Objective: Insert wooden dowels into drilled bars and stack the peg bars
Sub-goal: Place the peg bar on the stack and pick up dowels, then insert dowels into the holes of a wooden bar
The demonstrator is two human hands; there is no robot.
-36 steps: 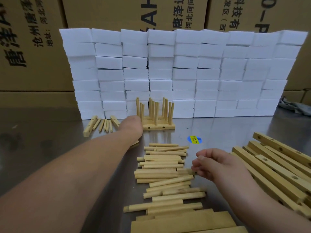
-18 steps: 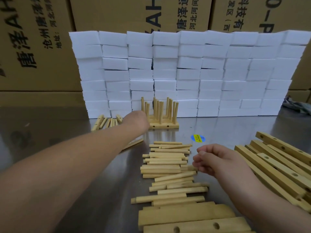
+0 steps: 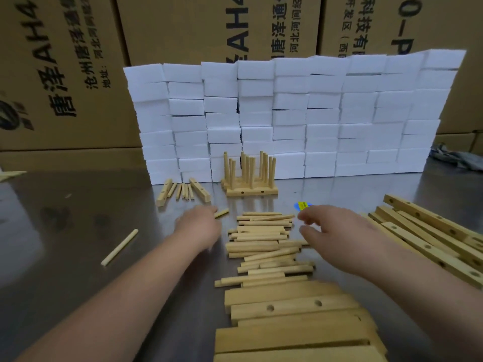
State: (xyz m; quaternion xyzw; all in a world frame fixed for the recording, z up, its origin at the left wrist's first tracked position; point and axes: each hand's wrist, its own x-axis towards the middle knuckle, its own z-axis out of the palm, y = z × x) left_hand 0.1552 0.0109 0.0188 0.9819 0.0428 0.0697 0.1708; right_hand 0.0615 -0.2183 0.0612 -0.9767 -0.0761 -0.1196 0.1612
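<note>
A pile of loose wooden dowels [image 3: 264,244] lies in the middle of the metal table [image 3: 65,231]. Behind it stands a stack of peg bars [image 3: 251,191] with several dowels upright in it. My left hand [image 3: 198,227], blurred, lies left of the pile with its fingertips at one single dowel [image 3: 222,213]. My right hand [image 3: 337,233] hovers at the pile's right edge, fingers loosely bent, holding nothing. Drilled bars [image 3: 431,231] are heaped on the right, and more drilled bars [image 3: 290,307] lie at the near edge.
A wall of white foam blocks [image 3: 287,113] stands behind the peg bars, with cardboard boxes [image 3: 65,74] behind it. Short bars and sticks [image 3: 183,190] lie at back left. A stray dowel [image 3: 120,246] lies left. A blue and yellow sticker [image 3: 303,205] marks the table.
My left hand has drawn back from the peg bar stack toward me, to the single dowel. My right hand has lifted and shifted a little further from me. The view has tilted down.
</note>
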